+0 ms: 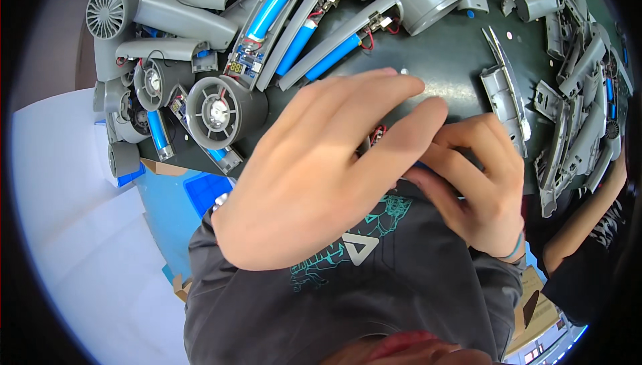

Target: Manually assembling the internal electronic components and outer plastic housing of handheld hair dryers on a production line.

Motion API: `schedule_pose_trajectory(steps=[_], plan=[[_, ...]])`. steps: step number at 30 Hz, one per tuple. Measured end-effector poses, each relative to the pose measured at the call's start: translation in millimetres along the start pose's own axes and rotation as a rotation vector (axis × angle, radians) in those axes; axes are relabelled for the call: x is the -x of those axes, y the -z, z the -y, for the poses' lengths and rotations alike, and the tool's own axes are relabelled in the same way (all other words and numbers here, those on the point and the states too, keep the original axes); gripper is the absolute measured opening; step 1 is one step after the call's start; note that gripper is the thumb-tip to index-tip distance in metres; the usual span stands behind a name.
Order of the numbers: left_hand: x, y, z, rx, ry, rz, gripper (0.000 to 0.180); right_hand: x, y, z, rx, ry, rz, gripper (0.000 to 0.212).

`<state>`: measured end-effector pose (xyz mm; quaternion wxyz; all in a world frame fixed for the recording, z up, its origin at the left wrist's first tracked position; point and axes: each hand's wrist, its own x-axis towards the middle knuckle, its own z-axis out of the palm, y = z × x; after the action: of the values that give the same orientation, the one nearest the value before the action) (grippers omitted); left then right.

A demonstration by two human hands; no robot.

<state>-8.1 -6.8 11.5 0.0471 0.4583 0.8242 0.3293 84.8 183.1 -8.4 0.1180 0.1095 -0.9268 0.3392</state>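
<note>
My left hand [328, 158] is raised close to the chest, its fingers curled over a small part with red wires [378, 135] that is mostly hidden behind it. Just to its right, my right hand [478, 181] is closed, thumb and fingertips pinched together near the left thumb. A sliver of blue shows at the right fingertips; I cannot make out the whole piece. Beyond the hands lie opened grey housings holding blue battery cells [269, 14], with circuit boards [245, 61] and red wires. A round grey fan housing [217, 112] stands left of my left hand.
Grey shells [187, 21] crowd the dark table [441, 64] at the far left. A heap of grey casing pieces [578, 111] covers the right side, with a loose shell [503, 94] beside it. Another person's arm [588, 214] reaches in at the right. A blue bin [206, 193] sits below the table's left edge.
</note>
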Motion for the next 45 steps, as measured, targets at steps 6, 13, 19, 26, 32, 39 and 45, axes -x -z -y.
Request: schedule_pose_trajectory(steps=[6, 13, 19, 26, 32, 39, 45], plan=[[5.6, 14.4, 4.9, -0.092, 0.042, 0.119, 0.052, 6.7, -11.3, -1.0, 0.051, 0.018, -0.123, 0.033], [5.2, 10.9, 9.8, -0.064, 0.001, 0.124, 0.052, -6.7, -16.7, 11.8, -0.114, -0.138, -0.126, 0.029], [6.6, 5.3, 12.2, 0.093, -0.049, 0.028, 0.068, -18.4, -19.9, 9.6, -0.303, -0.227, -0.083, 0.021], [3.1, 7.0, 10.1, 0.071, 0.018, 0.046, 0.074, -20.6, -21.6, 12.2, -0.291, -0.23, -0.092, 0.015], [4.6, 6.9, 7.2, 0.044, 0.109, 0.021, 0.065, -13.4, -21.0, 4.5, -0.298, -0.055, -0.075, 0.023], [6.5, 4.7, 13.7, 0.059, 0.036, 0.046, 0.043, -0.9, -19.0, -2.2, -0.003, 0.174, -0.118, 0.026], [13.1, -1.7, 19.9, 0.009, -0.077, 0.012, 0.028, 2.8, -19.0, -3.1, -0.04, 0.122, -0.114, 0.026]])
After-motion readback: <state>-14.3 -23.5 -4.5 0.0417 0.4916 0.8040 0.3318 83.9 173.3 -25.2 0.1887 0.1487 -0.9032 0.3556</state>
